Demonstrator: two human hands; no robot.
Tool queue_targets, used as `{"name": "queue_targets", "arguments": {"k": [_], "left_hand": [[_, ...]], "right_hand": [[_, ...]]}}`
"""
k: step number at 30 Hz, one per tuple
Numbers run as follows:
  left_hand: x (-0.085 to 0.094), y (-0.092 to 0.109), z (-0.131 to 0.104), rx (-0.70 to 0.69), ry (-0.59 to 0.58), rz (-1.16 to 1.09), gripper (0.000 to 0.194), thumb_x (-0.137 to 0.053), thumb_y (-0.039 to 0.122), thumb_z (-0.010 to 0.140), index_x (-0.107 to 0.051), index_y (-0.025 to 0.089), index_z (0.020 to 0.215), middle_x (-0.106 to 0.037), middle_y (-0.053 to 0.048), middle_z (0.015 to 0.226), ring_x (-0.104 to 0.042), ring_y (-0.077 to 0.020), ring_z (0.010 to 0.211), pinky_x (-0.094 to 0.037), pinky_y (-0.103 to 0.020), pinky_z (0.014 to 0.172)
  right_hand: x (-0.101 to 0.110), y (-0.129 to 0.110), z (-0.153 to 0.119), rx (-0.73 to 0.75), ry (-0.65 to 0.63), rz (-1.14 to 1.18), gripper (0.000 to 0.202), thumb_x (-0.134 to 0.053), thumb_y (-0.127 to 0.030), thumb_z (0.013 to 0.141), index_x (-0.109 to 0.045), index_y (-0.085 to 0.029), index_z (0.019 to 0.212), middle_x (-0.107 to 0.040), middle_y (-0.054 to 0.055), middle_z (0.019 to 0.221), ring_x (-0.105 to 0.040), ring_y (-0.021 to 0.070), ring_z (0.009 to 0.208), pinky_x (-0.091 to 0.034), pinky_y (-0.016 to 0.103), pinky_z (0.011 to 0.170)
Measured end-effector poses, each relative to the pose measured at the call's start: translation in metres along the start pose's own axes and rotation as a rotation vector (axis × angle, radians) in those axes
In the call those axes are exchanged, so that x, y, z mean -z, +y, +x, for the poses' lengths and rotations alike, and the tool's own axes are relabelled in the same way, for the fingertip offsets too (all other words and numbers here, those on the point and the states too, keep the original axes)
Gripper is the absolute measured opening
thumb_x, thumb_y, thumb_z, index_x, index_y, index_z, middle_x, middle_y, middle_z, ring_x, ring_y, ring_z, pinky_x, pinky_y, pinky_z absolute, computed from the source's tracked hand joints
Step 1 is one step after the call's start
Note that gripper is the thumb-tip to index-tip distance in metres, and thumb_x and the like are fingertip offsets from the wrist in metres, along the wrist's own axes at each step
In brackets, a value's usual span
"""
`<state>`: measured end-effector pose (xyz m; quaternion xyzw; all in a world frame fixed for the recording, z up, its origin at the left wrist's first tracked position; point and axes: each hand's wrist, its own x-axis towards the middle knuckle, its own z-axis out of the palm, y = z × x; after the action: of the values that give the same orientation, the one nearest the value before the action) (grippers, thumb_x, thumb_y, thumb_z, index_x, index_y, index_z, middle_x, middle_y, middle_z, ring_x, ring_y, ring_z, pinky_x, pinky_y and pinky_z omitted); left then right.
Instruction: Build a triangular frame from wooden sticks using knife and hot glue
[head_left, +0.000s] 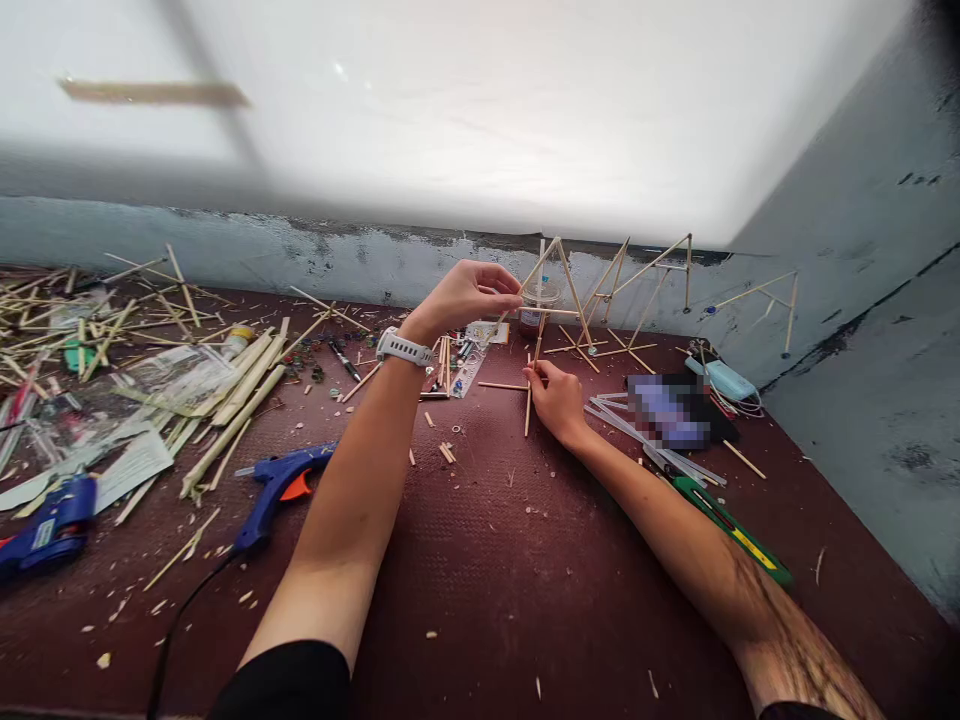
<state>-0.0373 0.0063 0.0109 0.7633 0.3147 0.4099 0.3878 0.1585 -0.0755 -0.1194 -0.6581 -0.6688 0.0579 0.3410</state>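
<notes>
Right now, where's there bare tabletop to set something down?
Widest: maroon tabletop between left forearm and right forearm, lightly littered with scraps. Smaller: right of green utility knife. Crowded: left side, bamboo sticks, blue glue gun; far edge, stick frames.

Both bare forearms are reaching forward from dark sleeves. The left hand (pixel 480 295) is stretching farther out, fingers pinching, a pale watch (pixel 405 346) circling its wrist; the right hand (pixel 556 398) is curling lower, its fingertips closing together.
</notes>
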Motion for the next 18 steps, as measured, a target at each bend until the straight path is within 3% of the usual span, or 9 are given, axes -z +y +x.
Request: {"name": "queue_targets", "arguments": {"k": [18], "left_hand": [[-0.0001,0.0000,0.0002,-0.009,0.001,0.023,0.032,-0.086,0.038,0.075,-0.078,0.015,0.096,-0.078,-0.008,0.090,-0.073,-0.0161,0.075,-0.055,-0.028,0.063]], "right_hand": [[-0.0001,0.0004,0.0001,0.008,0.004,0.004,0.023,-0.058,-0.034,0.104,-0.077,-0.024,0.111,-0.084,0.010,0.106,-0.078,0.0283,0.094,-0.047,0.031,0.077]]}}
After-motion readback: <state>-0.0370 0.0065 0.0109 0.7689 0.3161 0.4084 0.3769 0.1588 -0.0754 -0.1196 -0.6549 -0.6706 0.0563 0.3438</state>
